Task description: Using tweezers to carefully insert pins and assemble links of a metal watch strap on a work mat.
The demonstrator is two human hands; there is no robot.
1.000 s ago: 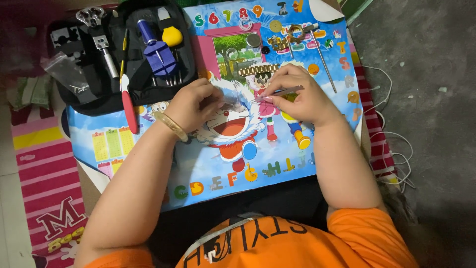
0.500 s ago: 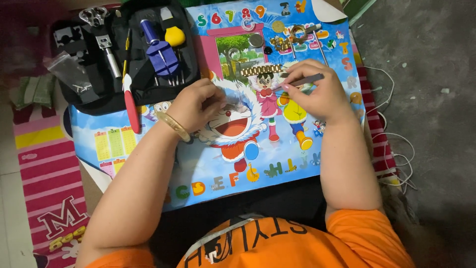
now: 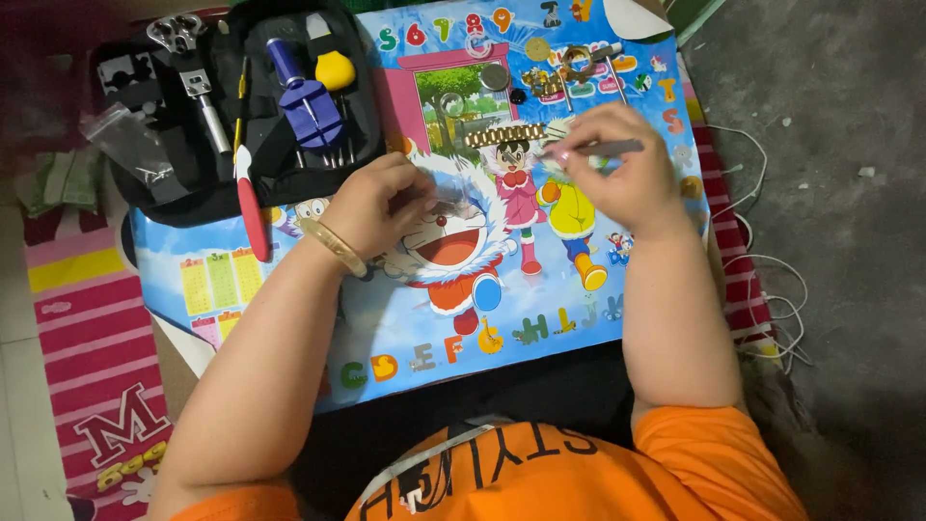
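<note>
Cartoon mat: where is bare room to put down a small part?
Free: the mat between the left hand and right hand, down to its near edge. Crowded: the watch parts at the far edge, and the tool case.

I see rough grey concrete floor (image 3: 839,289) right of the grip, and a pink striped mat (image 3: 87,347) over pale tiles (image 3: 14,386) to its left.

mat (image 3: 540,318): lies on the floor before the person
tool case (image 3: 241,106): on the mat's far left corner
watch band (image 3: 503,135): on the mat, beyond the hands
small parts (image 3: 559,63): along the mat's far edge
cables (image 3: 772,289): right of the mat
</note>
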